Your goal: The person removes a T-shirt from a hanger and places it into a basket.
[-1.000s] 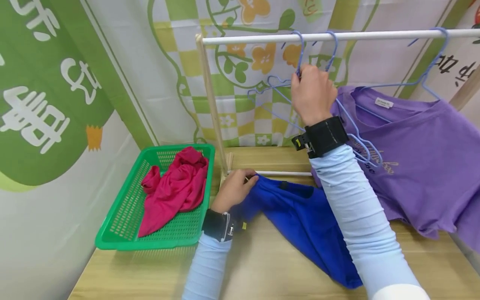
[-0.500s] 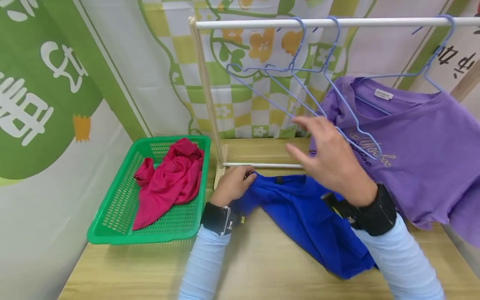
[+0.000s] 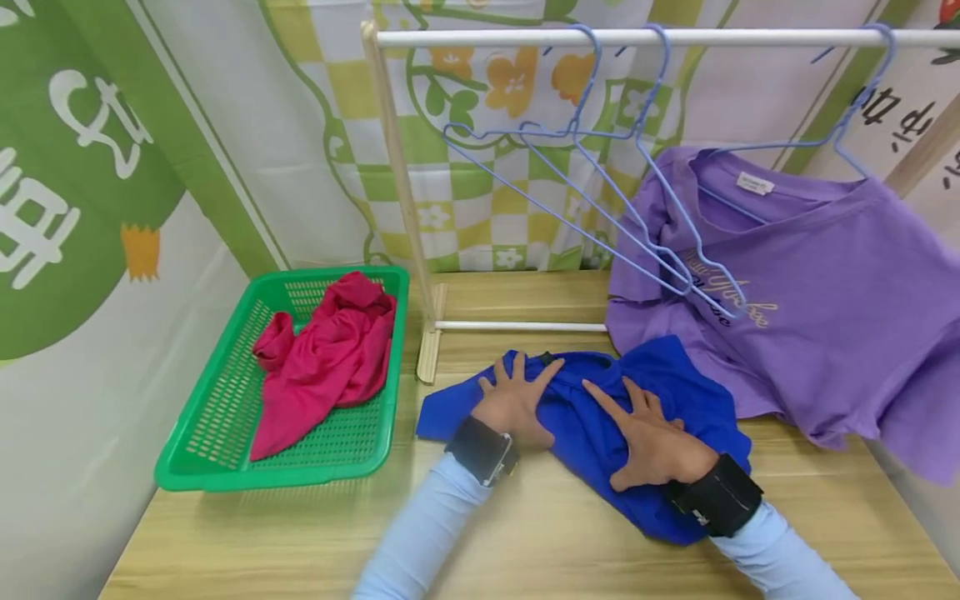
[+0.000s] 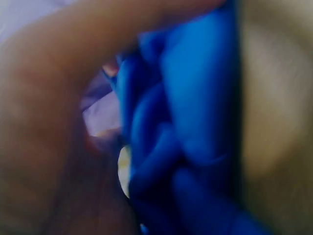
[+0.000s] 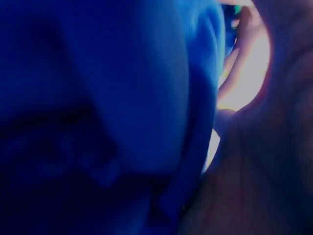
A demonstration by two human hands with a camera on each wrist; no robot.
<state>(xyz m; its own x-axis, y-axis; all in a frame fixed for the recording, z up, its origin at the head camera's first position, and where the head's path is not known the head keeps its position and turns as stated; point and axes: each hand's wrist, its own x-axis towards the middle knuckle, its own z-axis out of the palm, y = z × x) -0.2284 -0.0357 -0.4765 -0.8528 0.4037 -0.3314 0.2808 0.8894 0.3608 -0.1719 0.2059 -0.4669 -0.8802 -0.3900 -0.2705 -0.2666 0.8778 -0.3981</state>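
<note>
A crumpled blue shirt [image 3: 581, 417] lies on the wooden table, a small dark tag at its neckline. My left hand [image 3: 517, 407] rests on its left part with the fingers spread. On its right part lies my right hand [image 3: 654, 440], fingers spread as well. Blue cloth [image 4: 190, 98] runs blurred beside the thumb side of the hand in the left wrist view. Dark blue folds [image 5: 132, 98] fill much of the right wrist view, close to the palm.
Two bare blue wire hangers [image 3: 573, 129] hang from the white rail [image 3: 487, 38] above the shirt. A purple T-shirt [image 3: 810, 275] hangs on another at right. The green basket [image 3: 273, 477] at left holds a crimson garment [image 3: 330, 367]. The rack's wooden foot [image 3: 430, 354] stands behind.
My right hand has left the hangers and come down onto the blue shirt. My left hand has let go of the shirt's edge and spread over it. The cloth is more bunched.
</note>
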